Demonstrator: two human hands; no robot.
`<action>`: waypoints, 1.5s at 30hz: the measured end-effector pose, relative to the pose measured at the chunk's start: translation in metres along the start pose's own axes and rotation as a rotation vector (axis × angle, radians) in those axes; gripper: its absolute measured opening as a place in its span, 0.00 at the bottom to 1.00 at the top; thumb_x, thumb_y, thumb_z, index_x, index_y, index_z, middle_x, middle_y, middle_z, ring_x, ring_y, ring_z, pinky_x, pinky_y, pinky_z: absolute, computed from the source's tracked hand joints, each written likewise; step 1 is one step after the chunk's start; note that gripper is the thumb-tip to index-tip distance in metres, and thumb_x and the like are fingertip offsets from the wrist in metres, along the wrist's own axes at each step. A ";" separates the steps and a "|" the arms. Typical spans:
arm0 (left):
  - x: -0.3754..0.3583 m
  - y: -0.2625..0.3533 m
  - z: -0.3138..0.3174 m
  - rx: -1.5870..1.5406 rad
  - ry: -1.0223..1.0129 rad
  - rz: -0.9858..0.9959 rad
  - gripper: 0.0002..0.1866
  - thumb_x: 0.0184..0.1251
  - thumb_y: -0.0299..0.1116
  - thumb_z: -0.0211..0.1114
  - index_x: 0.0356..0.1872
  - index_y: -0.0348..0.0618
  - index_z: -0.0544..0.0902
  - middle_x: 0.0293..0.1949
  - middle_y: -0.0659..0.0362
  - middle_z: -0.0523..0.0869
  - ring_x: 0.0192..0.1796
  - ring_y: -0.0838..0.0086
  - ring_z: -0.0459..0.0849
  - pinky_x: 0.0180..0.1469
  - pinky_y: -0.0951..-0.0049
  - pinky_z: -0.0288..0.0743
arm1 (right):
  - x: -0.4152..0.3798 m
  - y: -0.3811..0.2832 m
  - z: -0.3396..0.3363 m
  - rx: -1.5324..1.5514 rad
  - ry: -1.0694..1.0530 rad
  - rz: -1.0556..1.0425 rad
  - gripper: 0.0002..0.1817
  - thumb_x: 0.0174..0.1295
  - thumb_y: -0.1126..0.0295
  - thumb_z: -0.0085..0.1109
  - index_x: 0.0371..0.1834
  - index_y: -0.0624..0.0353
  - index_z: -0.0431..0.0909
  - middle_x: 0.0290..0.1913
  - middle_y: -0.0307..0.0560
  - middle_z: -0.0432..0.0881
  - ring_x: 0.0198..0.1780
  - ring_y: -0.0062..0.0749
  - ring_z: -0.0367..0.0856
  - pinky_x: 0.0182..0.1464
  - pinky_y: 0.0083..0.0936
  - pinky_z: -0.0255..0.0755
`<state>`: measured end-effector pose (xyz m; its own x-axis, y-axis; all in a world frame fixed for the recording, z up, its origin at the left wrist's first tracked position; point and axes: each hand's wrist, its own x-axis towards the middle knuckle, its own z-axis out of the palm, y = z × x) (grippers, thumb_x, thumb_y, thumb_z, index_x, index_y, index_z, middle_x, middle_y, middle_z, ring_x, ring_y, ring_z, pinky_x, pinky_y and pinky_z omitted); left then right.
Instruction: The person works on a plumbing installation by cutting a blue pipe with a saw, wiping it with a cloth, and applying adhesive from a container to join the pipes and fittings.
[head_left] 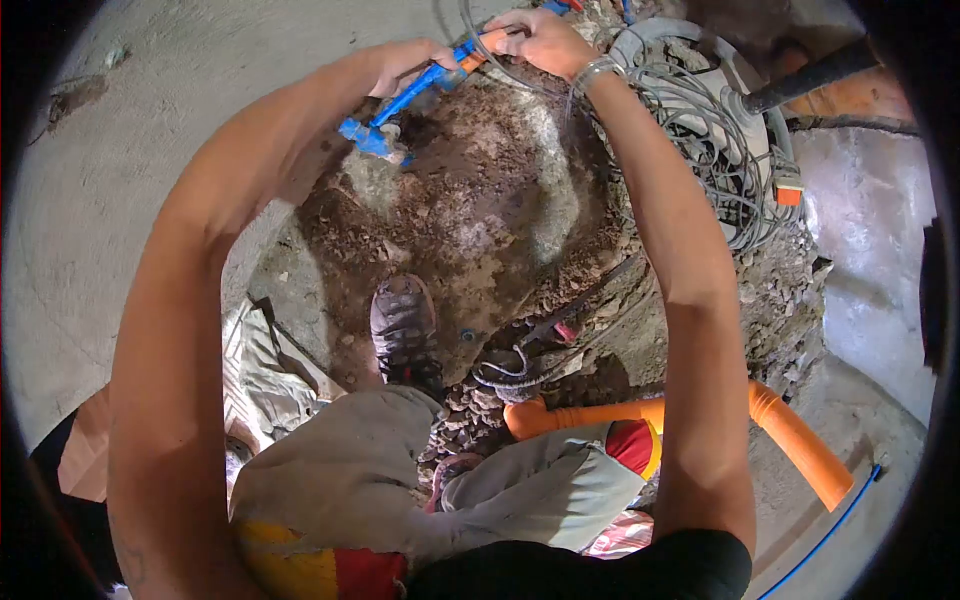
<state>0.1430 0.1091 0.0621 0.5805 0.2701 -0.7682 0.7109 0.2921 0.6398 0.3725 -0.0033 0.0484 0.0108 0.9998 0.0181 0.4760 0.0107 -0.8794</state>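
Note:
At the top of the view both my arms reach forward over a dug-out patch of earth. My left hand is closed at a slim blue pipe, its thumb along the upper part. The pipe's lower end meets a blue fitting close to a pale lump in the dirt. My right hand pinches an orange piece that lies alongside the pipe; its exact kind I cannot tell. A thin grey cable crosses near my right fingers.
Coiled grey cables hang around a pale round container at the upper right, near a dark pipe. An orange drain pipe lies at the lower right, beside a blue tube. My shoe stands on rubble.

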 end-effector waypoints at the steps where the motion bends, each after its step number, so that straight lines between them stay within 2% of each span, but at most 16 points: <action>1: -0.004 0.001 0.003 0.031 0.049 0.045 0.19 0.62 0.45 0.64 0.47 0.44 0.83 0.38 0.58 0.87 0.36 0.70 0.84 0.43 0.67 0.79 | -0.002 -0.007 0.003 -0.161 0.013 -0.070 0.18 0.63 0.68 0.65 0.56 0.57 0.85 0.47 0.48 0.89 0.42 0.31 0.88 0.47 0.29 0.80; 2: -0.004 0.002 0.005 0.034 0.046 0.043 0.19 0.62 0.45 0.64 0.47 0.44 0.83 0.38 0.58 0.87 0.36 0.70 0.84 0.43 0.67 0.79 | -0.002 -0.015 0.007 -0.324 0.025 -0.139 0.17 0.64 0.66 0.64 0.56 0.56 0.85 0.49 0.48 0.90 0.43 0.34 0.89 0.48 0.30 0.80; 3: 0.000 0.000 0.005 -0.040 -0.034 0.038 0.19 0.64 0.44 0.61 0.49 0.41 0.83 0.40 0.56 0.88 0.38 0.69 0.85 0.46 0.67 0.79 | 0.011 0.003 0.015 -0.294 0.028 -0.232 0.18 0.64 0.61 0.65 0.55 0.53 0.86 0.49 0.49 0.90 0.43 0.41 0.89 0.50 0.33 0.80; 9: 0.002 -0.002 -0.002 -0.119 -0.149 0.060 0.23 0.73 0.43 0.49 0.56 0.36 0.80 0.46 0.52 0.90 0.44 0.68 0.88 0.51 0.65 0.80 | 0.021 -0.006 0.030 -0.432 0.099 -0.169 0.17 0.60 0.57 0.69 0.50 0.51 0.88 0.42 0.53 0.90 0.44 0.47 0.89 0.50 0.36 0.80; 14: -0.002 0.001 0.000 -0.154 -0.212 0.117 0.25 0.76 0.47 0.45 0.56 0.39 0.80 0.45 0.53 0.90 0.45 0.68 0.88 0.50 0.65 0.80 | 0.032 -0.006 0.032 -0.523 0.025 -0.178 0.14 0.61 0.58 0.68 0.48 0.48 0.89 0.40 0.56 0.89 0.43 0.50 0.88 0.49 0.38 0.80; 18: -0.014 0.008 0.011 -0.120 -0.125 0.099 0.28 0.76 0.53 0.43 0.56 0.43 0.81 0.44 0.55 0.90 0.45 0.70 0.87 0.53 0.65 0.77 | 0.029 -0.011 0.030 -0.546 -0.069 -0.176 0.13 0.62 0.62 0.67 0.49 0.49 0.89 0.41 0.56 0.88 0.44 0.51 0.87 0.49 0.39 0.80; 22: -0.012 0.007 0.013 -0.013 -0.116 0.182 0.27 0.76 0.55 0.45 0.53 0.43 0.82 0.42 0.56 0.90 0.44 0.69 0.87 0.53 0.65 0.78 | 0.022 -0.007 0.032 -0.575 0.034 -0.240 0.13 0.62 0.65 0.66 0.49 0.49 0.88 0.41 0.56 0.88 0.45 0.49 0.87 0.49 0.40 0.80; 25: -0.006 0.007 0.009 -0.059 -0.174 0.126 0.24 0.75 0.51 0.50 0.53 0.41 0.81 0.41 0.56 0.89 0.45 0.69 0.87 0.54 0.66 0.78 | 0.004 -0.019 0.011 -0.423 0.030 -0.278 0.16 0.65 0.67 0.64 0.54 0.58 0.85 0.48 0.57 0.89 0.47 0.47 0.88 0.51 0.38 0.82; 27: 0.008 0.001 0.001 -0.095 -0.191 0.088 0.22 0.74 0.49 0.53 0.51 0.40 0.82 0.41 0.56 0.89 0.44 0.69 0.87 0.54 0.66 0.78 | -0.024 -0.062 -0.016 -0.025 -0.051 0.176 0.32 0.74 0.46 0.55 0.71 0.59 0.69 0.52 0.50 0.85 0.50 0.38 0.85 0.57 0.41 0.79; 29: 0.013 -0.007 -0.002 -0.137 -0.204 0.057 0.20 0.72 0.46 0.57 0.50 0.39 0.83 0.40 0.56 0.89 0.44 0.68 0.87 0.54 0.66 0.79 | -0.043 -0.049 -0.011 0.355 0.343 0.071 0.26 0.76 0.50 0.53 0.61 0.62 0.78 0.45 0.49 0.87 0.43 0.34 0.86 0.48 0.35 0.81; 31: 0.012 -0.009 -0.001 0.064 -0.164 0.131 0.18 0.69 0.45 0.63 0.47 0.39 0.84 0.40 0.56 0.89 0.42 0.68 0.88 0.52 0.66 0.80 | -0.071 -0.021 -0.017 0.703 0.465 -0.031 0.19 0.68 0.69 0.62 0.58 0.68 0.80 0.55 0.58 0.86 0.50 0.43 0.88 0.55 0.37 0.83; 34: 0.010 -0.006 0.002 0.045 -0.179 0.112 0.19 0.67 0.47 0.65 0.44 0.39 0.85 0.40 0.56 0.89 0.41 0.69 0.88 0.50 0.66 0.81 | -0.128 -0.039 -0.005 0.771 0.448 0.123 0.21 0.70 0.69 0.62 0.60 0.73 0.76 0.59 0.58 0.82 0.53 0.42 0.86 0.60 0.36 0.82; 38: -0.005 0.003 0.007 0.018 -0.149 0.084 0.20 0.70 0.47 0.63 0.46 0.39 0.85 0.41 0.55 0.89 0.42 0.69 0.88 0.50 0.67 0.81 | -0.185 -0.049 0.038 0.855 0.274 0.274 0.21 0.69 0.69 0.65 0.62 0.67 0.76 0.55 0.46 0.83 0.51 0.33 0.85 0.52 0.31 0.82; 39: -0.004 0.003 0.006 -0.021 -0.123 0.088 0.20 0.72 0.47 0.60 0.47 0.39 0.84 0.42 0.55 0.89 0.42 0.70 0.88 0.49 0.67 0.81 | -0.191 -0.049 0.051 0.815 0.303 0.312 0.20 0.70 0.68 0.65 0.61 0.66 0.77 0.51 0.44 0.85 0.49 0.29 0.84 0.51 0.28 0.80; 44: 0.007 -0.005 0.001 -0.048 -0.064 0.077 0.20 0.77 0.45 0.53 0.52 0.39 0.82 0.43 0.53 0.89 0.42 0.69 0.88 0.48 0.67 0.81 | -0.183 -0.044 0.058 0.925 0.433 0.359 0.16 0.71 0.71 0.62 0.58 0.67 0.79 0.51 0.45 0.85 0.46 0.29 0.84 0.51 0.29 0.80; 45: 0.008 -0.006 0.001 -0.059 -0.089 0.080 0.21 0.78 0.45 0.52 0.53 0.39 0.81 0.43 0.53 0.89 0.43 0.69 0.88 0.48 0.66 0.81 | -0.176 -0.036 0.051 0.975 0.442 0.292 0.16 0.72 0.72 0.62 0.58 0.67 0.79 0.51 0.45 0.85 0.46 0.30 0.84 0.51 0.29 0.81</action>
<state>0.1440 0.1090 0.0522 0.6690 0.2128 -0.7122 0.6381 0.3269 0.6971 0.3091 -0.1786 0.0523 0.4146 0.8740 -0.2536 -0.4896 -0.0207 -0.8717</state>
